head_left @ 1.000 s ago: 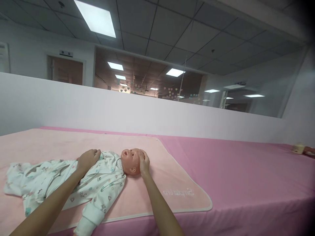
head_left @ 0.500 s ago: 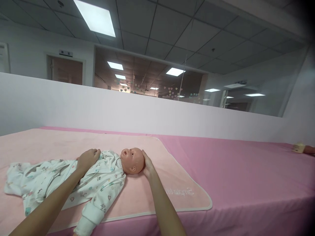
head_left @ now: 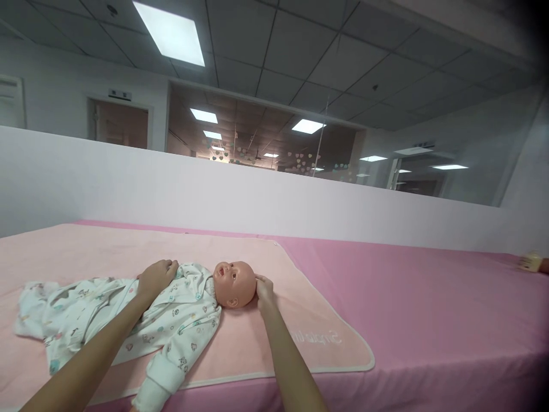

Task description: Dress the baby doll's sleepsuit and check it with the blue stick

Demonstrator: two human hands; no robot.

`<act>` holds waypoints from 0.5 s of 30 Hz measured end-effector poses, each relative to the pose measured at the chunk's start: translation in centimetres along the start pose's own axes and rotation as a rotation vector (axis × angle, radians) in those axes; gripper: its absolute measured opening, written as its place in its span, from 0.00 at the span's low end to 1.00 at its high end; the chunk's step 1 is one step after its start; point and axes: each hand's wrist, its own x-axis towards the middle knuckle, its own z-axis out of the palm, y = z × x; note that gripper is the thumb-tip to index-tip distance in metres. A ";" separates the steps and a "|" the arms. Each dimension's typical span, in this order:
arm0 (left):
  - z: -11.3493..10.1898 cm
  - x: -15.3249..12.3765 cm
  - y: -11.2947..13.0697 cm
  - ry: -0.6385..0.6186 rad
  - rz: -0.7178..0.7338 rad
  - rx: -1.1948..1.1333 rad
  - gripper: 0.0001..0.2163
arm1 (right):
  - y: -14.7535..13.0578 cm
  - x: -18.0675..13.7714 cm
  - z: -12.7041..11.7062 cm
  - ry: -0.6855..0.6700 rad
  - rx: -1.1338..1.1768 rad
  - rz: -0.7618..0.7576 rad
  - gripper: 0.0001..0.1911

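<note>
A baby doll (head_left: 234, 283) lies on its back on a pale pink blanket (head_left: 300, 320), dressed in a white printed romper (head_left: 128, 320). My left hand (head_left: 155, 278) rests palm down on the doll's chest, fingers curled loosely over the cloth. My right hand (head_left: 265, 290) sits just right of the doll's head, fingertips touching its crown, and grips nothing. The doll's legs stretch off to the left under the romper.
The blanket covers a long table with a darker pink cloth (head_left: 429, 309). A low white partition wall (head_left: 266, 200) runs behind it. At the far right edge lies a small cream object (head_left: 532, 262) beside another person's hand.
My right hand has slid off the top of the doll's head to its right side, now touching only with the fingertips. My left hand stayed on the chest.
</note>
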 end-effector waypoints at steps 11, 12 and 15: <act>-0.1 -0.1 0.1 0.004 0.012 0.011 0.23 | -3.4 -4.1 1.7 -0.191 -0.671 -1.029 0.18; -0.1 -0.1 0.1 0.006 0.013 0.011 0.23 | -3.5 -4.3 1.9 -0.212 -0.712 -1.078 0.19; 0.0 -0.1 0.0 0.010 0.011 0.008 0.23 | -3.5 -4.4 2.0 -0.249 -0.767 -1.124 0.20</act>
